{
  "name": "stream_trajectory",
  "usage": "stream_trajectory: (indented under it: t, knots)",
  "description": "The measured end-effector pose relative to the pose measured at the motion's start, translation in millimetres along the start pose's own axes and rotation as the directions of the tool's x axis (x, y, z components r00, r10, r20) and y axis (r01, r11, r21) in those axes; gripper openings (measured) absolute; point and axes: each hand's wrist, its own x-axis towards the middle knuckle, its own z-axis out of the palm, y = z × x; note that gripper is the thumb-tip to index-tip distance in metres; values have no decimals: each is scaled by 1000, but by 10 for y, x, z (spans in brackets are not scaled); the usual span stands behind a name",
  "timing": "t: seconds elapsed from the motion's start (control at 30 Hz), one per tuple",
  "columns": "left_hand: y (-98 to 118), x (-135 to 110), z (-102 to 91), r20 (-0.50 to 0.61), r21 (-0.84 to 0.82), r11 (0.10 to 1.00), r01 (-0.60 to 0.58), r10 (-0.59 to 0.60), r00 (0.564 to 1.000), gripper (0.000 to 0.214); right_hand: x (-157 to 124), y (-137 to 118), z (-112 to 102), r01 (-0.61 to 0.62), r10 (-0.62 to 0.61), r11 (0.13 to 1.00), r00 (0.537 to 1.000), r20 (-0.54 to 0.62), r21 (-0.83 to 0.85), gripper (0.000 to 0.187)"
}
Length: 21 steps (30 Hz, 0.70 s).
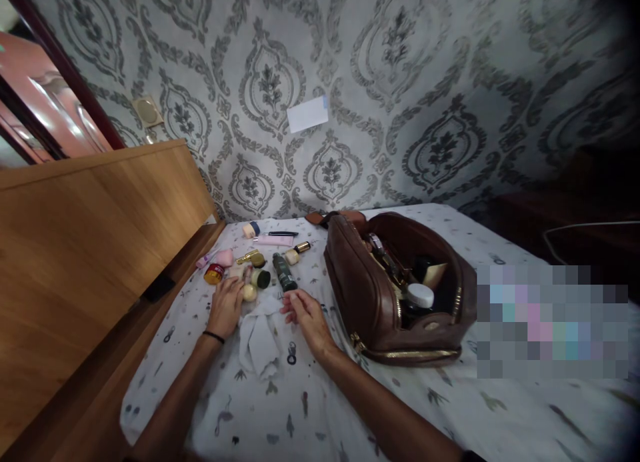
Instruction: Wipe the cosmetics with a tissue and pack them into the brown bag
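Observation:
My left hand (226, 307) rests among small cosmetics on the bed, its fingers stretched toward a round pale yellow item (249, 293) and a jar with a dark green lid (261, 278). My right hand (309, 321) hovers loosely curled, fingers slightly apart, just below a dark green bottle (283, 273) that lies on its side. Whether its fingertips touch the bottle or the cloth, I cannot tell. Between my hands lies a crumpled white cloth (260, 342). Close by are a red and amber jar (214, 273), a gold tube (247, 256) and a pink item (225, 257).
A brown bag (345, 282) stands unzipped at right, with a white-lidded jar (419, 295) and other items inside. Farther back lie a pink tube (275, 241), a black pen-like item (283, 233) and a small bottle with a black cap (302, 247). A wooden board (110, 235) borders the left side.

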Motion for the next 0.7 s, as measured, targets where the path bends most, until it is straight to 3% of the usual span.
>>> stream_trajectory:
  t: [0.2,0.37,0.53,0.7]
  knots:
    - [-132,424,-50,76,-21,998,52,-51,996,29,-6,-8,-2,6,-6,1000,1000,18,-4,42]
    - [-197,912,126,203,-14,992,129,-124,971,28,-18,-26,12,0,0,1000,1000,29,0,39]
    - [-147,1175,333,360,24,978,206,-201,911,34,-59,-64,44,-4,4,1000,1000,5,-3,30]
    - [-109,1374,401,497,79,966,247,-253,830,32,-70,-111,69,-47,48,998,999,26,-34,18]
